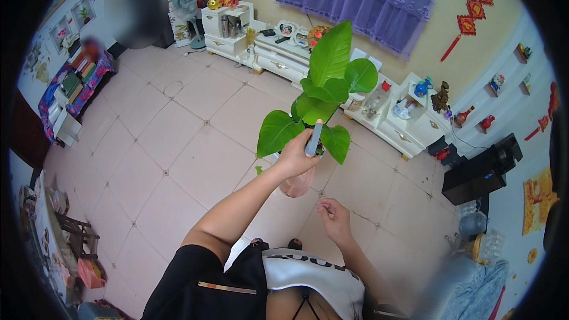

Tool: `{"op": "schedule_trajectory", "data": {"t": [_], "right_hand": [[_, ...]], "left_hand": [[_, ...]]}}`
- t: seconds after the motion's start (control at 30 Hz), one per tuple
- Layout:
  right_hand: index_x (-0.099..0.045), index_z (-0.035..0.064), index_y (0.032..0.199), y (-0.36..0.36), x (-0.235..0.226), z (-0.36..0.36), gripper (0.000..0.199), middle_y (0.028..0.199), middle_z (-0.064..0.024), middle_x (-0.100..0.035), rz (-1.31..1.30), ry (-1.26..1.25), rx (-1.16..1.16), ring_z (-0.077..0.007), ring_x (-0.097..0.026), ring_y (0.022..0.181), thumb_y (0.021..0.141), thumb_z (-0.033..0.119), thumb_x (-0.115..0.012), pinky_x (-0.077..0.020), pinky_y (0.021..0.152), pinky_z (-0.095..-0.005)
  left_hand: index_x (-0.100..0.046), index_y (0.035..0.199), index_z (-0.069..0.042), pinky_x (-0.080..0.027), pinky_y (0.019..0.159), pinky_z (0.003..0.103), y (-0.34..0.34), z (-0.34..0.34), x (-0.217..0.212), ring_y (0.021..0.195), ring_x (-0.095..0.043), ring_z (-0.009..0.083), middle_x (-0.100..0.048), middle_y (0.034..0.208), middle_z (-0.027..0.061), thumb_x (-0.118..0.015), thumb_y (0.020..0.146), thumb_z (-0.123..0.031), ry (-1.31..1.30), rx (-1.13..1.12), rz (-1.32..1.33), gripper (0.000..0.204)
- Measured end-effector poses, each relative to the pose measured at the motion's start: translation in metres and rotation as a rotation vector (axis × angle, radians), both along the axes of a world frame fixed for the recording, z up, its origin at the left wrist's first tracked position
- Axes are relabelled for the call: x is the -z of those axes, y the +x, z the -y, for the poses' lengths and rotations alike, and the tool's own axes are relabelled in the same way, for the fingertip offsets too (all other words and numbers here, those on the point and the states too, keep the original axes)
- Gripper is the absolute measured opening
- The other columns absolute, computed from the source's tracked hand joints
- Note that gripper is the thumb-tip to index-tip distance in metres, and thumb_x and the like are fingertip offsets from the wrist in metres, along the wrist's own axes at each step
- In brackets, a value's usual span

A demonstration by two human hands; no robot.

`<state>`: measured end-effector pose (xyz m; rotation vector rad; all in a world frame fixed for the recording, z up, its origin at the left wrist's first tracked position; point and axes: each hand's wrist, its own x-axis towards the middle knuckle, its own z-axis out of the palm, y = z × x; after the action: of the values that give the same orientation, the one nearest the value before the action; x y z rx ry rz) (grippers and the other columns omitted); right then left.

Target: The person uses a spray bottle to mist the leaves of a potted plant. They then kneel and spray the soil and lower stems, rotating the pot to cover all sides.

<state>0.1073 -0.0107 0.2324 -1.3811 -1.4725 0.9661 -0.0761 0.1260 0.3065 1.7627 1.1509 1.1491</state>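
In front of me stands a leafy potted plant (323, 92) with broad, glossy green leaves. Below it shows a see-through container (297, 185), partly covered by my arm. My left hand (294, 155) reaches over it among the lower leaves, closed round a slim grey tool (314, 139) that points upward; its exact kind cannot be made out. Stems and soil are mostly hidden by the hand and leaves. Lower and to the right, my right hand (335, 220) hangs apart from the plant, fingers curled together, with nothing visible in them. A small green leaf piece (259, 170) shows beside my left wrist.
Pale tiles (195, 166) cover the floor. A low white cabinet (278, 59) runs along the far wall under a purple curtain (355, 0). A fan (186, 6) stands at the far left, a black speaker (474, 181) at right, a blue-grey sofa (474, 287) near right.
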Motion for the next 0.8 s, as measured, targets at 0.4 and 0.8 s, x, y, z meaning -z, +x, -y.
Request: {"op": "schedule_trajectory", "data": {"t": [0.4,0.8], "right_hand": [[-0.063,-0.0015,0.102,-0.002,0.002,0.002,0.017,0.085,-0.0114,-0.069,-0.02,-0.006,-0.005,-0.016,-0.067,0.079,0.087,0.008,-0.064,-0.0529,0.072,-0.0272],[-0.063,-0.0018,0.102,-0.012,0.002,0.0,0.018,0.085,-0.0122,-0.069,-0.011,-0.027,-0.063,-0.0172,-0.068,0.078,0.088,0.008,-0.063,-0.0528,0.072,-0.0279]], "left_hand": [[-0.054,0.105,-0.003,-0.049,0.077,0.04,-0.014,0.025,0.008,0.089,-0.062,0.0357,-0.064,0.097,0.0182,-0.073,0.069,-0.017,-0.058,0.016,-0.047,0.043],[-0.053,0.112,-0.006,-0.049,0.081,0.04,-0.039,0.047,0.048,0.093,-0.063,0.0364,-0.064,0.101,0.0182,-0.07,0.065,-0.013,-0.197,-0.029,-0.117,0.051]]}}
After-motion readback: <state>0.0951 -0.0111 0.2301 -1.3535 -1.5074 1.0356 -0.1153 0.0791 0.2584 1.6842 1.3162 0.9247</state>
